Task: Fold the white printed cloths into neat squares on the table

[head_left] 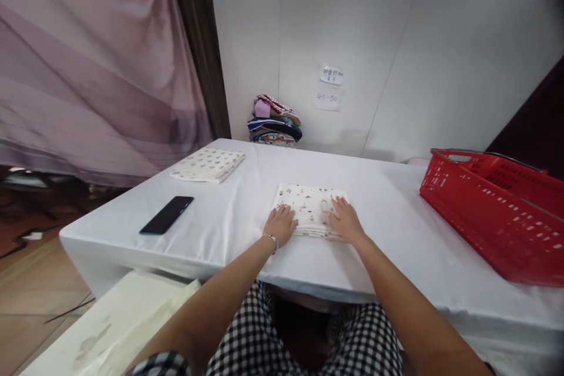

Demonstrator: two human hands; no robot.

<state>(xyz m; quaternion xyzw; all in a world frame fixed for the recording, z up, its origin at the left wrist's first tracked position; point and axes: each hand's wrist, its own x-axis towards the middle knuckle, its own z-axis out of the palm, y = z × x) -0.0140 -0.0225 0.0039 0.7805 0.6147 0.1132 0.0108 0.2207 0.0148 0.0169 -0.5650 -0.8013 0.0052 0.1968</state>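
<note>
Folded printed cloth (311,202) sits mid-table near the front edge of the white table (392,211), likely for easy reach. Left hand (281,223) and right hand (346,221) lie flat on its sides, fingers extended, grasping nothing; probably steadying layers. Phone (167,215) at table's left, red basket (489,217) at table's right, apparently out of the way.

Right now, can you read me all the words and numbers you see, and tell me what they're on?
"45-50": handwritten on the lower paper on the wall.
Upper paper, just above it: handwritten characters, too blurred to read surely.
Nearer folded cloth: little printed shapes, no readable words.
Phone and red basket: no readable text.
</note>
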